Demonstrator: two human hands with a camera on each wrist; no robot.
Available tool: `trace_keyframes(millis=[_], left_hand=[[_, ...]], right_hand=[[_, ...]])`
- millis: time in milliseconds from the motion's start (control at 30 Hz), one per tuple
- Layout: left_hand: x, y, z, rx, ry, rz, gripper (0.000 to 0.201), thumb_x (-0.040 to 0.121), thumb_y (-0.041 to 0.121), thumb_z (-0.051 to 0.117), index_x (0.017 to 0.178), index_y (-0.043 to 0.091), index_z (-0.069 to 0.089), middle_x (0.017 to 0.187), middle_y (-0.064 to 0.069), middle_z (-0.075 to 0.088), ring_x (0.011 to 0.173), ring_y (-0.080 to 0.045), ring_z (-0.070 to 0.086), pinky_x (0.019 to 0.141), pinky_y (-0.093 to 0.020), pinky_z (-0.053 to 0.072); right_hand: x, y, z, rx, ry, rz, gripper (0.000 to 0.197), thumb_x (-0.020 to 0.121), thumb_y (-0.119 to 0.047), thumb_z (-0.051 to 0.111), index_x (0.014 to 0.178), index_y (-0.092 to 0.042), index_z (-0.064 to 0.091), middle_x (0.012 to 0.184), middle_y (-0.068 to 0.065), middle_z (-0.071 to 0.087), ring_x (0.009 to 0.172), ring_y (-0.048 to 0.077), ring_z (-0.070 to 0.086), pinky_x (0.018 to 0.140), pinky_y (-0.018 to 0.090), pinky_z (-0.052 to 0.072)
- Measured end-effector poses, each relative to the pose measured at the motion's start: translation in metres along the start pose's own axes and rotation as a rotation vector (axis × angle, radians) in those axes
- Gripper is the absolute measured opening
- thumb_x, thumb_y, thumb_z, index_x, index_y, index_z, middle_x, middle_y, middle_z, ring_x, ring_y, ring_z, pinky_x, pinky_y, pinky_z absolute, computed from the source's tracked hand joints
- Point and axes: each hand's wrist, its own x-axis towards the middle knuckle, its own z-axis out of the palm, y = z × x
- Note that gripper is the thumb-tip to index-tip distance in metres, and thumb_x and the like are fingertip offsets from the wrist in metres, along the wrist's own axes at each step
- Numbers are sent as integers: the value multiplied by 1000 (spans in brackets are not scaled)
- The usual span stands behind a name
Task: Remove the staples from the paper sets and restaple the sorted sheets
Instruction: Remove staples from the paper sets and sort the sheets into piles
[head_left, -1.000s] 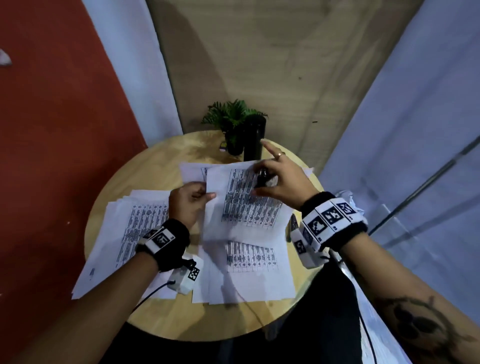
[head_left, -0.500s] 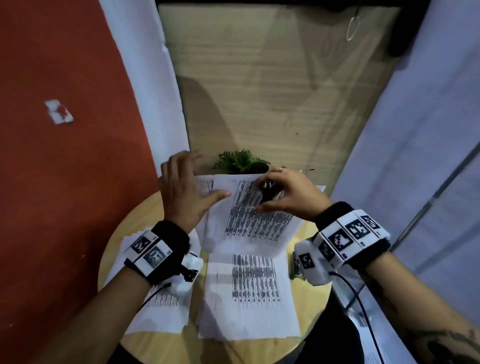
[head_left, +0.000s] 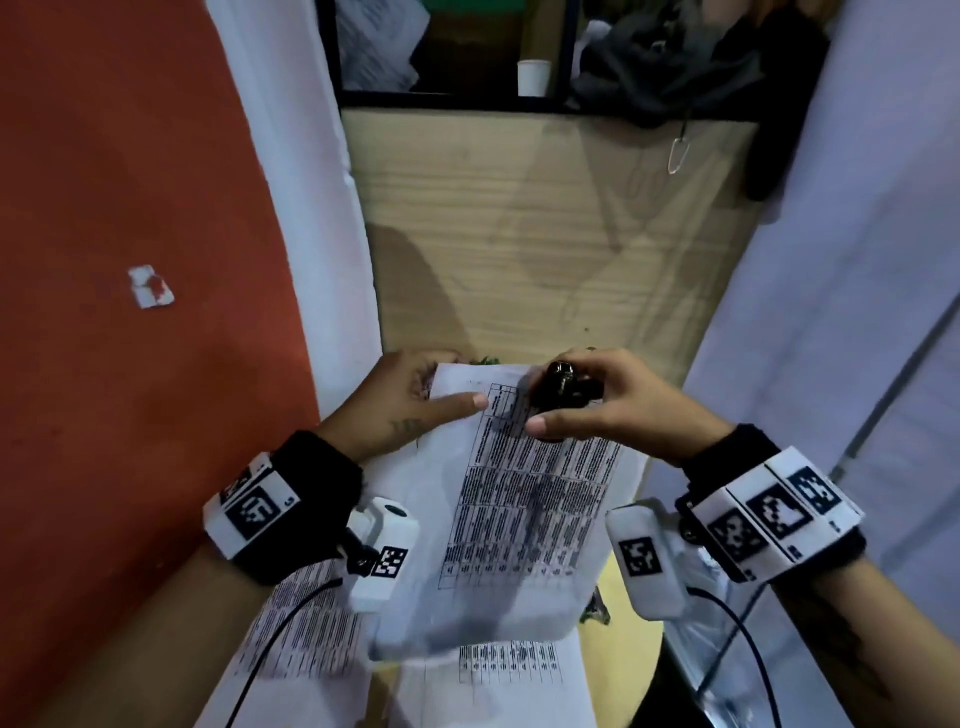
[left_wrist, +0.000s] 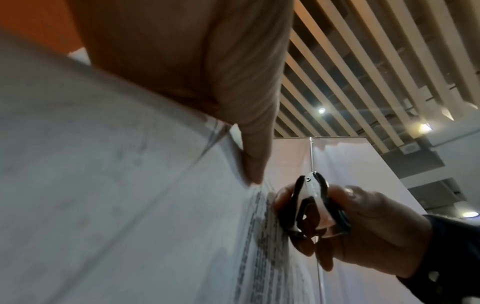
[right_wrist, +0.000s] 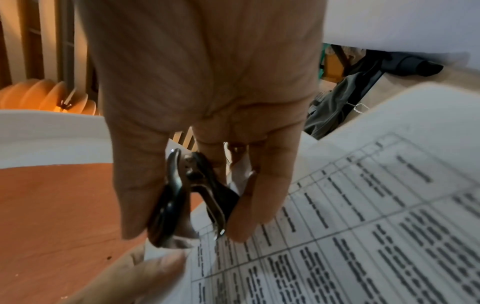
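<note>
I hold a printed paper set lifted off the table, its table of text facing me. My left hand pinches its top left corner, thumb on the front and fingers behind. My right hand grips a black staple remover at the sheet's top edge, just right of that corner. In the left wrist view the staple remover is squeezed between thumb and fingers beside the paper. In the right wrist view the staple remover points its metal claws down at the paper. No staple is visible.
More printed sheets lie on the round wooden table below, with another stack to the left. A red wall stands on the left and a wood panel ahead. A white paper cup sits on a shelf above.
The paper set has risen from the table toward me. My left hand moved up to its top left corner. My right hand keeps the staple remover at the top edge.
</note>
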Motion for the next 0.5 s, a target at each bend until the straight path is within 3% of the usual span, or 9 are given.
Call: trace_keyframes(millis=[67, 133, 233, 333, 400, 500], left_hand=[[-2, 1, -1, -51, -16, -20, 22, 77, 25, 74, 93, 10, 72, 92, -8, 74, 80, -11, 65, 76, -37, 55], [-2, 0, -1, -78, 4, -36, 30, 74, 30, 75, 95, 9, 73, 94, -10, 74, 84, -16, 67, 81, -45, 54], [-3, 2, -4, -44, 13, -16, 38, 71, 42, 71, 94, 12, 73, 93, -7, 75, 84, -13, 67, 81, -44, 54], [-4, 0, -8, 31, 40, -21, 30, 71, 43, 72, 83, 16, 75, 84, -3, 75, 74, -3, 62, 72, -34, 54], [-5, -2, -9, 45, 73, -22, 23, 72, 41, 72, 74, 18, 73, 75, -3, 73, 68, -1, 58, 65, -29, 50], [-5, -3, -10, 63, 83, 5, 46, 73, 49, 68, 82, 3, 69, 84, -21, 70, 72, -11, 58, 69, -44, 53]], right_hand=[[-1, -4, 1, 20, -2, -10, 25, 73, -1, 73, 94, 9, 63, 79, 11, 64, 69, 12, 61, 62, 18, 49], [-2, -7, 1, 32, -12, -24, 25, 73, -1, 73, 94, 10, 63, 79, 12, 65, 70, 14, 61, 64, 21, 50], [-5, -8, 2, 1, 6, -60, 29, 72, -3, 74, 95, 10, 63, 84, 16, 65, 72, 13, 61, 66, 20, 51], [-4, -3, 4, -42, 68, -74, 33, 70, -11, 77, 98, 2, 65, 92, 15, 64, 76, 12, 62, 61, 15, 49], [-1, 2, 7, -118, 152, -118, 39, 66, -25, 80, 97, -7, 67, 99, 10, 60, 87, 16, 62, 70, 17, 49], [0, 7, 17, -376, 367, -346, 50, 63, -38, 81, 102, -12, 64, 103, 5, 54, 95, 12, 55, 85, 14, 44]])
